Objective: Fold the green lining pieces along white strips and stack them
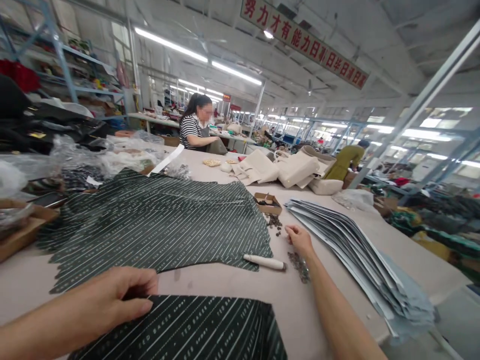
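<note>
My left hand (pixel 112 295) is closed at the upper left edge of a dark green striped fabric piece (pixel 202 330) with printed lettering, its thumb against that edge. My right hand (pixel 300 239) reaches over the table with finger and thumb pinched together; whatever may be between them is too small to make out. Just beyond those fingertips lie loose small dark metal fittings (pixel 275 221). More small metal pieces (pixel 299 266) are heaped beside my right wrist. A white-handled tool (pixel 264 262) rests between my hands, partly on a stack of matching striped fabric (pixel 168 225).
A small cardboard box (pixel 268 203) stands behind the loose fittings. To the right is a fanned stack of grey-edged sheets (pixel 348 250). Cream bags (pixel 288 167) lie at the back, plastic bags (pixel 131 157) at the left. A co-worker (pixel 197 125) works across the table.
</note>
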`<state>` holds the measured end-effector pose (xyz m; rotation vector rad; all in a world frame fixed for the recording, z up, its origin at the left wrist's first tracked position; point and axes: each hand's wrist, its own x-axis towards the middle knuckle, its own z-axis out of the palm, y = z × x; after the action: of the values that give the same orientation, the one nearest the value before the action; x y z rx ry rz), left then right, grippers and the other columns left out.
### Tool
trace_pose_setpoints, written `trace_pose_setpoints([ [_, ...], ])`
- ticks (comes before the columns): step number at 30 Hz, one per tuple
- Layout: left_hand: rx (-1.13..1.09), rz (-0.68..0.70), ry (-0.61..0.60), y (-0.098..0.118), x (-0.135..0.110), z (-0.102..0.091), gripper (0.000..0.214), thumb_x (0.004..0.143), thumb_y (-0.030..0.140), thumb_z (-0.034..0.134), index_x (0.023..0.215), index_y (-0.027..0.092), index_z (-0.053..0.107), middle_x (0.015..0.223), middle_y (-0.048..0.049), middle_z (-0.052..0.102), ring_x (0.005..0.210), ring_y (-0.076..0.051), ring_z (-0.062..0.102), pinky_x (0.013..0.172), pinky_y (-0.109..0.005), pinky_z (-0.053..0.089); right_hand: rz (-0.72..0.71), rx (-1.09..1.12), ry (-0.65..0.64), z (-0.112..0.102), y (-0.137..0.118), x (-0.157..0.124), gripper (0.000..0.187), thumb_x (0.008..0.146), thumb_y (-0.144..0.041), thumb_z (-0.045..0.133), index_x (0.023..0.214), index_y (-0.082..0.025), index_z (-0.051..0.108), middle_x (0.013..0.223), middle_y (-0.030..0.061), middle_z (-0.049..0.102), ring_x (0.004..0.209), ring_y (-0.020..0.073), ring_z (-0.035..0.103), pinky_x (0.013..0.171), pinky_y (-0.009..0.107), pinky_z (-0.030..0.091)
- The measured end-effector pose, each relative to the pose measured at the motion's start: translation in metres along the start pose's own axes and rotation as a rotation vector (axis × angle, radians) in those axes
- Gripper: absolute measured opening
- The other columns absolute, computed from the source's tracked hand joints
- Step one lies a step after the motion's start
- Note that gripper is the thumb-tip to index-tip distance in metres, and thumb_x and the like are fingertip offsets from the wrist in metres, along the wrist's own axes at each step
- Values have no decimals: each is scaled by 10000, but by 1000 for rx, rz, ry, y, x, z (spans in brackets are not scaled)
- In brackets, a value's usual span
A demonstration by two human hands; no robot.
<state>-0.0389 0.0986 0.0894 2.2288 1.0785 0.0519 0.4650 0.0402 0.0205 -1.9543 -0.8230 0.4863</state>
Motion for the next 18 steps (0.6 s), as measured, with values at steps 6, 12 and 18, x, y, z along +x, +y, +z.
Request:
trace_pose_setpoints([
  [6,248,-74,-80,12,0,22,96,796,244,518,773,226,609,845,-27,700,823,-233,653,703,-318,418,-119,151,-131,13,-38,-82,440,821,-543,724,1050,-168,718,752,1,656,653,143,615,643,295,565],
  [12,218,-79,-185,9,8,34,212,819,334,596,993,246,682,1007,-43,715,946,-253,650,803,-346,448,-345,154,-630,60,-68,-210,173,916,-348,656,994,-270,790,725,7,657,687,157,617,648,291,515],
  [18,102,-58,-208,35,23,45,258,792,337,646,1032,249,684,994,-29,705,950,-245,632,779,-319,425,-239,165,-695,106,-57,-261,171,915,-283,624,1009,-239,760,794,13,693,682,143,628,637,271,503],
])
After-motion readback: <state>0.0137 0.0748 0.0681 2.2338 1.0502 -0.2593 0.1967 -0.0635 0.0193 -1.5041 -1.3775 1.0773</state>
